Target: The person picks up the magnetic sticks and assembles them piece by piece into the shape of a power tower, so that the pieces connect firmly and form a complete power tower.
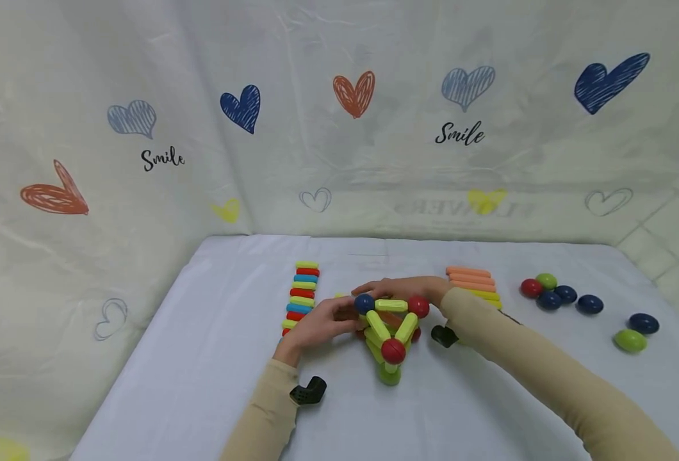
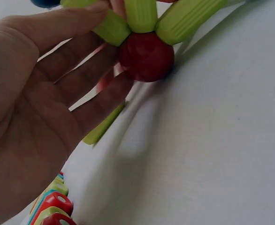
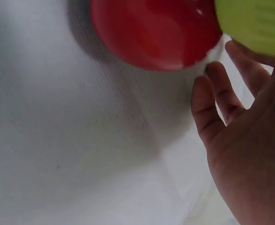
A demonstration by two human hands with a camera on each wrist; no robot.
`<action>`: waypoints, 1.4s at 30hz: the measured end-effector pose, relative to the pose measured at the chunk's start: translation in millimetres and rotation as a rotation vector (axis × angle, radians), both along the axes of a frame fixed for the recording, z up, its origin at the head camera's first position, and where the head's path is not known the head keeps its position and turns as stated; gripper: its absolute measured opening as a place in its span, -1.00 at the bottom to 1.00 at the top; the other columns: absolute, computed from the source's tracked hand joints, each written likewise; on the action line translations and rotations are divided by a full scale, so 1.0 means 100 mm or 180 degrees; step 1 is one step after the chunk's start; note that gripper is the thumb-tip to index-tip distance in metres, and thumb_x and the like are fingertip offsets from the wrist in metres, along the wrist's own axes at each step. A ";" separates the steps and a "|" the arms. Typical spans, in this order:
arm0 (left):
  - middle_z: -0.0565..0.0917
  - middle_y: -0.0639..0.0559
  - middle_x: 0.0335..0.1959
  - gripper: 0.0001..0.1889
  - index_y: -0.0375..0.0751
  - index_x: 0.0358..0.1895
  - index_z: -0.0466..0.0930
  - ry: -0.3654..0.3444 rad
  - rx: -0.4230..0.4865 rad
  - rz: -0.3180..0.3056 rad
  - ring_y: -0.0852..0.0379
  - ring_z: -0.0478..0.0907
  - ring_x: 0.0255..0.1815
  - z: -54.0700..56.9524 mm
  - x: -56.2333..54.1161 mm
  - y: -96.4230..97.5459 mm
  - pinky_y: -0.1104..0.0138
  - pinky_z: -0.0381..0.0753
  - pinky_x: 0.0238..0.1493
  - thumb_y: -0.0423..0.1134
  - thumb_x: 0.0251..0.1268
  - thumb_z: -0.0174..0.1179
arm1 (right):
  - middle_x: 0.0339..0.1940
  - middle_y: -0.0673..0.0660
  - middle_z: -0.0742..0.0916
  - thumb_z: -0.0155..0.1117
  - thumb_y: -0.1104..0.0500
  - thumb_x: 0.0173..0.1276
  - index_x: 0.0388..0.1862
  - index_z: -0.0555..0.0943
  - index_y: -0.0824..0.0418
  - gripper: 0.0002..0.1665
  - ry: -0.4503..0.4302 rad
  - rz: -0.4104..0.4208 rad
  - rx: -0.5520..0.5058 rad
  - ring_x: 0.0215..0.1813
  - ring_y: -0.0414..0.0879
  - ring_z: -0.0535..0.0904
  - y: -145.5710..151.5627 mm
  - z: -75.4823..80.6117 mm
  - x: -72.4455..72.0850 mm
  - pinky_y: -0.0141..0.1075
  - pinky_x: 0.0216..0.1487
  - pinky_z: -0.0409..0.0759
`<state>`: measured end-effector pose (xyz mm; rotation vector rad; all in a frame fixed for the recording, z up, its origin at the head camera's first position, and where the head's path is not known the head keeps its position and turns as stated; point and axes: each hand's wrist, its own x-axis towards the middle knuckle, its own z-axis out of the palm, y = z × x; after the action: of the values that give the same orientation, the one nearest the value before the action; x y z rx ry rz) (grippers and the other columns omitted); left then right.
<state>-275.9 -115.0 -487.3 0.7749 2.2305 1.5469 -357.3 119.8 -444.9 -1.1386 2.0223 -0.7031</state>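
A three-sided frame of green rods and coloured balls stands mid-table, with a blue ball, a red ball and a nearer red ball on top. A green ball sits at its foot. My left hand grips the frame's left side, thumb across a green rod and fingers behind, by a lower red ball. Behind the frame reaches my right hand, fingers loosely extended beside a red ball. A green rod hides its thumb, so its hold is unclear.
A column of red, blue and green rods lies left of the frame. On the right are orange rods and yellow rods. Farther right, loose balls include a red ball, several dark blue balls and a green ball.
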 end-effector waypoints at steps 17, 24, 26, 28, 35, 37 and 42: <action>0.62 0.22 -0.06 -0.59 0.07 0.12 0.56 0.0231 -0.0670 -0.0135 0.26 0.58 -0.07 -0.06 0.18 -0.11 0.40 0.56 0.04 -0.24 0.21 0.38 | 0.46 0.25 0.35 -0.04 0.34 0.50 0.34 0.50 0.17 -0.52 0.0275 0.0059 -0.0068 0.48 0.20 0.19 -0.04 -0.03 -0.02 0.15 0.41 0.20; 0.64 0.23 -0.11 -0.64 0.06 0.06 0.59 0.0104 -0.0795 -0.0322 0.24 0.56 -0.07 -0.03 0.25 -0.26 0.37 0.57 0.04 -0.27 0.21 0.37 | 0.26 0.10 0.58 0.15 0.22 0.46 0.23 0.57 0.15 -0.62 0.0454 -0.0361 -0.0217 0.22 0.01 0.50 -0.10 -0.09 -0.03 -0.08 0.28 0.45; 0.65 0.24 -0.12 -0.66 0.05 0.05 0.61 0.0102 -0.0839 -0.0372 0.25 0.56 -0.07 0.00 0.26 -0.27 0.37 0.57 0.04 -0.27 0.21 0.37 | 0.13 0.08 0.65 0.21 0.20 0.43 0.14 0.60 0.19 -0.68 0.0477 -0.0529 -0.0298 0.13 -0.02 0.55 -0.13 -0.10 -0.03 -0.12 0.23 0.49; 0.65 0.26 -0.12 -0.66 0.05 0.05 0.61 0.0073 -0.0877 -0.0396 0.27 0.56 -0.07 0.03 0.26 -0.27 0.39 0.56 0.04 -0.28 0.21 0.37 | 0.03 0.06 0.68 0.24 0.19 0.40 0.05 0.60 0.21 -0.73 0.0511 -0.0716 -0.0342 0.07 -0.04 0.58 -0.18 -0.11 -0.03 -0.15 0.18 0.52; 0.65 0.26 -0.14 -0.67 0.02 0.03 0.61 0.0031 -0.0927 -0.0373 0.27 0.56 -0.10 0.06 0.26 -0.27 0.40 0.56 0.02 -0.30 0.21 0.37 | 0.00 0.05 0.68 0.37 0.11 0.31 0.11 0.60 0.21 -0.59 0.0725 -0.1094 -0.0403 -0.04 -0.11 0.56 -0.39 -0.22 -0.01 -0.26 0.08 0.57; 0.65 0.25 -0.14 -0.67 0.01 0.04 0.61 0.0043 -0.0921 -0.0367 0.27 0.56 -0.10 0.06 0.26 -0.27 0.40 0.56 0.02 -0.29 0.21 0.37 | -0.01 0.05 0.69 0.38 0.11 0.31 0.12 0.63 0.20 -0.58 0.0830 -0.1121 -0.0385 -0.07 -0.11 0.55 -0.43 -0.24 0.01 -0.28 0.05 0.57; 0.65 0.26 -0.13 -0.67 0.01 0.05 0.61 0.0082 -0.0898 -0.0340 0.28 0.57 -0.09 0.04 0.27 -0.27 0.40 0.56 0.03 -0.29 0.21 0.36 | -0.10 0.02 0.70 0.37 0.15 0.32 0.01 0.69 0.18 -0.71 0.1001 -0.1181 -0.0379 -0.09 -0.13 0.56 -0.48 -0.25 0.07 -0.27 0.06 0.57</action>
<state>-249.1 -141.7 -482.9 0.8162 2.3167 1.1468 -350.5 72.2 -470.3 -0.9970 2.5272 -0.8800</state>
